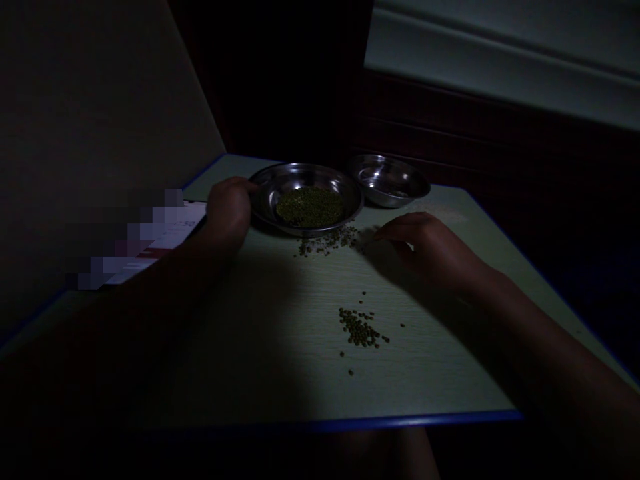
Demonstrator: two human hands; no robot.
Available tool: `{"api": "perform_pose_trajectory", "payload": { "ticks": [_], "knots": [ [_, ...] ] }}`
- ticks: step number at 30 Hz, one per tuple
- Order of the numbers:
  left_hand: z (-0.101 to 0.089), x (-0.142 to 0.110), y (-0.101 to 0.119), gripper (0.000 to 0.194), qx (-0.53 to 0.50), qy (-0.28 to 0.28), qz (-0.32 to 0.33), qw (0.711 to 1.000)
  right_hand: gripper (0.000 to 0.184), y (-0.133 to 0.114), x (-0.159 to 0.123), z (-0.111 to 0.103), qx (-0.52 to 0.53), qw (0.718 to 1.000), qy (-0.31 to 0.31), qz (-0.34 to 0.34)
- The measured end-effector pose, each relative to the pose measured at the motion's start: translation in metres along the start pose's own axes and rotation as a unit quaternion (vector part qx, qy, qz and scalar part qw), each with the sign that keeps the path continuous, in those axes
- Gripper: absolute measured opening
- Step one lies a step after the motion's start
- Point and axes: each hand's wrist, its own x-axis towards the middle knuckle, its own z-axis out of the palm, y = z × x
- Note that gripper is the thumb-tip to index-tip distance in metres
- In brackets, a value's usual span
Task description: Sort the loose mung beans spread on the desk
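Note:
At the far middle of the table stands a wide steel bowl [257, 208] with green beans [310, 206], which look like mung beans, in it. My left hand [230, 210] is closed at its left rim, the fingertips partly hidden. Just in front of the bowl lies a mix of beans and small white grains [327, 243]. To the right of that mix, my right hand [420, 241] hovers low over the table, thumb and fingers pinched together; whatever is between them is too small to tell. Nearer to me is a separate little heap of beans [361, 329], with a few strays around it.
A second steel bowl [387, 195] stands behind, to the right, with a few pale bits inside. Pale grains [440, 213] lie on the table beside it. A printed sheet or box [167, 243] is at the left edge. The pale table [260, 393] has a blue edge; the room is dark.

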Motion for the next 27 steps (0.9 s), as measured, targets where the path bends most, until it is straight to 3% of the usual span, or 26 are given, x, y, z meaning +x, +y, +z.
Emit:
{"api": "perform_pose_trajectory", "payload": {
  "ticks": [3,9,14,18,27],
  "knots": [
    [0.0,0.002,0.001,0.009,-0.023,0.012,-0.047,0.999,0.057,0.001,-0.001,0.0,-0.009,1.0,-0.012,0.006],
    [-0.001,-0.002,0.009,0.015,0.0,-0.006,-0.018,1.0,0.053,-0.002,0.0,-0.004,0.003,0.999,-0.029,-0.013],
    [0.001,-0.004,0.012,0.007,-0.022,0.012,-0.07,0.997,0.049,-0.006,0.001,-0.007,0.01,0.999,-0.034,-0.04],
    [0.001,-0.004,0.013,0.008,-0.009,0.007,-0.065,0.998,0.049,-0.009,0.0,-0.011,0.001,0.998,-0.039,-0.049],
    [0.001,0.002,0.001,0.017,-0.011,0.005,-0.043,0.999,0.053,-0.029,-0.002,-0.016,-0.055,0.993,-0.055,0.085]
  ]
}}
